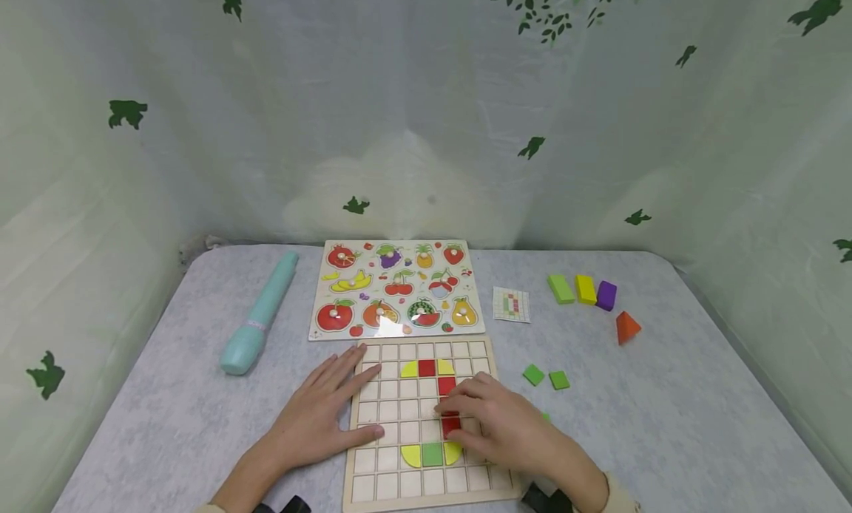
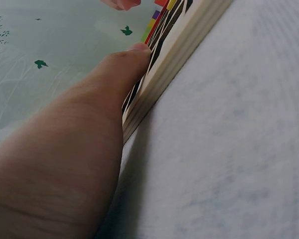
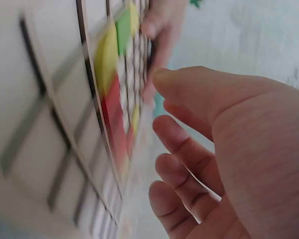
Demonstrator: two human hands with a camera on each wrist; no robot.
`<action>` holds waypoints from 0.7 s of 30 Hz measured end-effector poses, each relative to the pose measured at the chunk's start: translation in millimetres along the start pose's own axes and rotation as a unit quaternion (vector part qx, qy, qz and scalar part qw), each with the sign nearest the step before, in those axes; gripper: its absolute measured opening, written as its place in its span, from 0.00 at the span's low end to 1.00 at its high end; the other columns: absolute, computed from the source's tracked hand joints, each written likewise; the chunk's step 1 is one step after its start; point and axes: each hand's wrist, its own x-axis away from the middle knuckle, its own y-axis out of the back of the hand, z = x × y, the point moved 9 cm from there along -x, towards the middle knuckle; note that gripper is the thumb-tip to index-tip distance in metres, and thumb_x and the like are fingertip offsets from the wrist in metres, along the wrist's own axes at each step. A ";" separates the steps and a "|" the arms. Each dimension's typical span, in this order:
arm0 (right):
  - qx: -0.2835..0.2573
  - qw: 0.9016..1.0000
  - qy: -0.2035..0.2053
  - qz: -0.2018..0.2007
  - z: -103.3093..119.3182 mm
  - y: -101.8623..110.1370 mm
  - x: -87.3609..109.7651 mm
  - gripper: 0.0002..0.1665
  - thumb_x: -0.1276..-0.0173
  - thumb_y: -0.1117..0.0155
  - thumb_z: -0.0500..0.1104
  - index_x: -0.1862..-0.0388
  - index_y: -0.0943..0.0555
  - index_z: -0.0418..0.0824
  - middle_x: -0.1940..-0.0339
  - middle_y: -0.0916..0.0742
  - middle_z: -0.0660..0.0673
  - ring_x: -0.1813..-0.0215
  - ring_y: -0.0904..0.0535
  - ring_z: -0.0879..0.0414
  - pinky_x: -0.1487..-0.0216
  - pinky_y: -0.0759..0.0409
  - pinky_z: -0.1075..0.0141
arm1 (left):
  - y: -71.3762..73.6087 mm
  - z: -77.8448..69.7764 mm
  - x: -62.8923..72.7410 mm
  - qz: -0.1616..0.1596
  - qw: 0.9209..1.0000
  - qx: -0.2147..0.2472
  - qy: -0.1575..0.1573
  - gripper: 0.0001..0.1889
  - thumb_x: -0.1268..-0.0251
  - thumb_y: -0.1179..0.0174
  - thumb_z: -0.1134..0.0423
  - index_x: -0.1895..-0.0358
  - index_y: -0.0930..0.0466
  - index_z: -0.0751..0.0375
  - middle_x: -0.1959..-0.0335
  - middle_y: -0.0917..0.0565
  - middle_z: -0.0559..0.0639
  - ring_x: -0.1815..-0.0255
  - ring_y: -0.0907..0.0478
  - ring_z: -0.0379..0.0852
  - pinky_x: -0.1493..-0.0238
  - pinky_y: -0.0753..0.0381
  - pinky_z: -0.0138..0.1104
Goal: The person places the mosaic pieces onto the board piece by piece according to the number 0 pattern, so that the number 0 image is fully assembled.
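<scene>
A wooden grid board (image 1: 386,487) lies on the table in front of me. My left hand (image 1: 322,409) rests on its left edge, fingers spread, and in the left wrist view the thumb (image 2: 127,67) presses at the board's side. Over the right part of the grid is my right hand (image 1: 502,424), fingers loosely bent, with nothing between them in the right wrist view. Beneath its fingertips runs a column of red square tiles (image 1: 451,427), partly hidden. Yellow quarter-round tiles (image 1: 411,455) flank a green square tile (image 1: 433,454) below and a red square (image 1: 427,368) above.
Behind the board lies a fruit knob puzzle (image 1: 362,262), with a small pattern card (image 1: 511,304) to its right. Loose green tiles (image 1: 534,375), a yellow block (image 1: 586,290), a purple block (image 1: 606,296) and an orange triangular block (image 1: 627,327) are at right. A teal bat-shaped object (image 1: 262,321) lies left.
</scene>
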 end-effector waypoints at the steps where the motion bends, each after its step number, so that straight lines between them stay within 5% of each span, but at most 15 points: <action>1: 0.001 1.000 -0.004 -0.008 -4.7 5.3 1.7 0.17 0.30 0.28 0.51 0.43 0.14 0.55 0.47 0.15 0.60 0.44 0.25 0.63 0.44 0.17 0.66 | 0.2 -0.2 0.1 0.000 1.000 0.001 -0.001 0.49 0.43 0.44 0.20 0.21 0.34 0.42 0.15 0.45 0.50 0.16 0.46 0.52 0.18 0.48 0.49; 10: 0.013 0.997 -0.045 -0.059 -49.5 47.6 17.4 0.20 0.34 0.24 0.44 0.43 0.14 0.50 0.47 0.14 0.56 0.45 0.23 0.60 0.48 0.15 0.62 | 1.4 -1.9 0.5 -0.001 1.000 0.006 -0.002 0.49 0.43 0.42 0.21 0.21 0.34 0.43 0.15 0.44 0.50 0.16 0.46 0.50 0.18 0.50 0.47; 21: -0.027 0.994 -0.095 -0.044 -108.0 63.8 36.3 0.25 0.35 0.23 0.43 0.39 0.16 0.46 0.46 0.13 0.51 0.49 0.20 0.53 0.50 0.15 0.58 | 2.3 -1.7 0.6 0.001 1.000 0.006 0.000 0.49 0.43 0.42 0.21 0.21 0.33 0.42 0.15 0.45 0.49 0.16 0.46 0.50 0.18 0.50 0.48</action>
